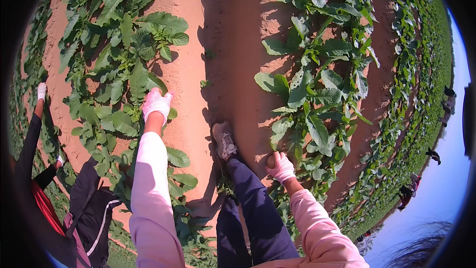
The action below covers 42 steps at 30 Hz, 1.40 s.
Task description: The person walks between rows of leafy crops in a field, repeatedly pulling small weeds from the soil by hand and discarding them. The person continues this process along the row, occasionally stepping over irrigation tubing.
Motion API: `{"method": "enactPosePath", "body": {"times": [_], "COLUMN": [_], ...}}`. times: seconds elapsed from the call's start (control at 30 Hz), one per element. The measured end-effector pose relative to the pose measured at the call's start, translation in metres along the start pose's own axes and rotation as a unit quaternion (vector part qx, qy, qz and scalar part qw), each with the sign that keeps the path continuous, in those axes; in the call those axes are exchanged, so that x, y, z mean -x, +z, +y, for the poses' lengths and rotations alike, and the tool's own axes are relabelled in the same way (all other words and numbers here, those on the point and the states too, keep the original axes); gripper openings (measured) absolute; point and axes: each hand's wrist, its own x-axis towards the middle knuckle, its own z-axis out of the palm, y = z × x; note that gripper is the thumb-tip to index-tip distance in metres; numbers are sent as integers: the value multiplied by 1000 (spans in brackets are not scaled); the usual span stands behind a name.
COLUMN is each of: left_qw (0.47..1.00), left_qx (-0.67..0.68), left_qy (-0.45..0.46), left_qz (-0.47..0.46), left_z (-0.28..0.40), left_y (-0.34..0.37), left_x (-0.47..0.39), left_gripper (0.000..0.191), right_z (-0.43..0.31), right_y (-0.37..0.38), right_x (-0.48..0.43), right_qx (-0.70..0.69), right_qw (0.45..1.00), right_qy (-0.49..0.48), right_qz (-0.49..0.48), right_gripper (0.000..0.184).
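My left hand (157,105), in a pink and white knit glove, reaches into the leafy crop row (122,82) on the left; leaves hide its fingertips, so its hold is unclear. Low beside the right-hand crop row (316,93) is my right hand (281,167), gloved alike. Its fingers are closed around a round brownish object (271,161), perhaps a clod or a root; which one I cannot tell. Broad green leaves with toothed edges hang close to both hands.
A shaded furrow (234,63) runs between the rows, with my shoe (224,140) in it. At the far left a co-worker in dark clothing reaches a gloved hand (42,91) into another row. Several people stand or bend at the field's far right edge.
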Motion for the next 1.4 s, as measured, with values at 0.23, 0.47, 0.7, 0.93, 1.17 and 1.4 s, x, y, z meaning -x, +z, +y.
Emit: {"method": "enactPosePath", "body": {"times": [0.23,0.47,0.7,0.93,1.17,1.4], "left_qw": [994,990,988,986,986,986], "left_qx": [-82,-76,-65,-76,-69,-65], "left_qy": [-70,-106,-118,-117,-119,-118], "left_qz": [-36,-52,-77,-86,-95,-100], "left_z": [15,22,25,23,22,20], "left_y": [4,0,-7,-4,-6,-5], "left_x": [-23,-26,-28,-38,-41,-42], "left_gripper": [67,70,70,67,67,67], "right_z": [3,-53,-188,-212,-184,-191], "right_y": [5,-66,-231,-387,-387,-391], "right_x": [-3,-4,-122,-246,-269,-269], "right_qx": [-16,-30,-70,137,23,30], "right_qw": [999,994,969,966,972,976], "right_qy": [-18,-7,-220,-47,-41,-36], "right_qz": [30,-106,85,216,229,215], "right_gripper": [64,77,80,64,74,78]}}
